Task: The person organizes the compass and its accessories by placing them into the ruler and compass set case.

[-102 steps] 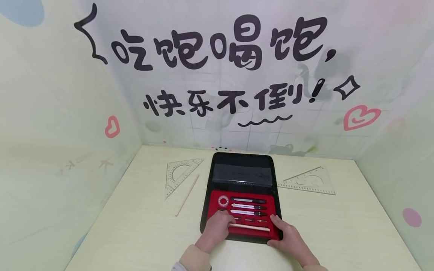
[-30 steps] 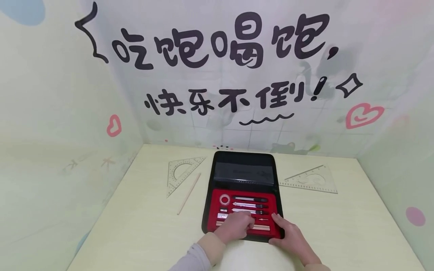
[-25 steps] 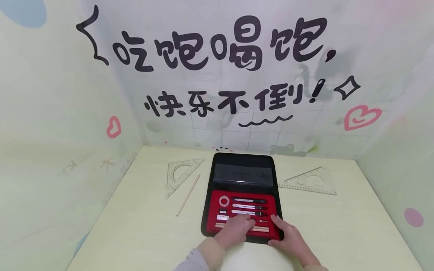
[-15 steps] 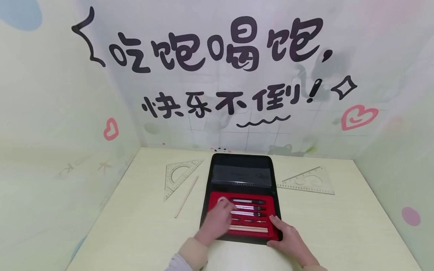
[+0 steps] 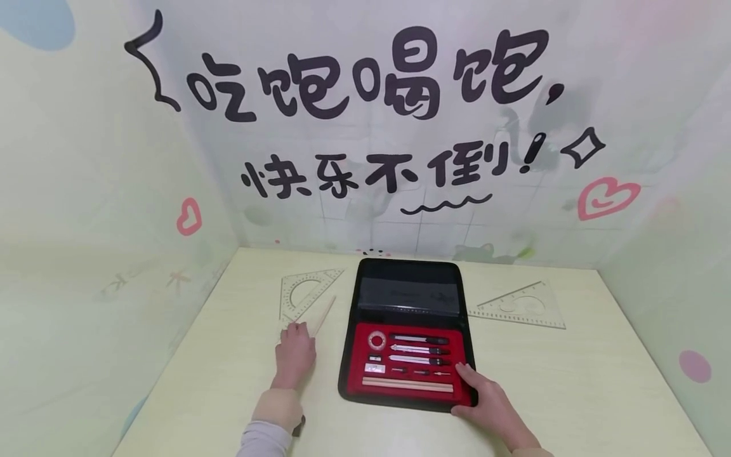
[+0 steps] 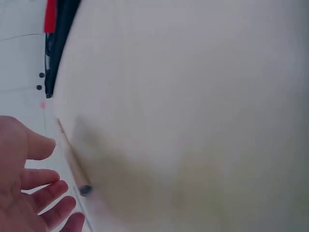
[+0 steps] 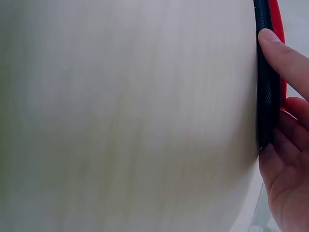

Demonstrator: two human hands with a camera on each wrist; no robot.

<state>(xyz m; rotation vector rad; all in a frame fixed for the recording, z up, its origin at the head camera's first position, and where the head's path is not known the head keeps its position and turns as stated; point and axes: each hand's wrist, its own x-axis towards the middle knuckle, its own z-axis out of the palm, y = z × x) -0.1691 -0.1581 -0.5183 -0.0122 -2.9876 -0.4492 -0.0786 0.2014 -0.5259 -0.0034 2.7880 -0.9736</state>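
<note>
A black zip case (image 5: 408, 270) lies unfolded on the table, its red tray holding compasses (image 5: 417, 360), two pencils (image 5: 407, 384), a sharpener (image 5: 374, 358) and a white block (image 5: 374, 368). My right hand (image 5: 491, 403) grips the case's near right corner, thumb and fingers on its edges in the right wrist view. Left of the case, a loose wooden pencil (image 5: 325, 313) lies on the table. My left hand (image 5: 295, 355) is close beside its near end, which it partly hides. In the left wrist view the fingers are loosely bent and apart from the pencil (image 6: 76, 166).
A clear set square with a protractor cutout (image 5: 297, 304) lies beyond the left hand. Another clear set square (image 5: 522, 308) lies right of the case. A ring-shaped clear piece (image 5: 377, 341) sits in the tray. Printed walls (image 5: 365, 228) enclose the table's back and sides.
My left hand has moved from over the red tray out to the left, near the loose pencil, uncovering the tray's pieces. The right hand has stayed at the case's corner.
</note>
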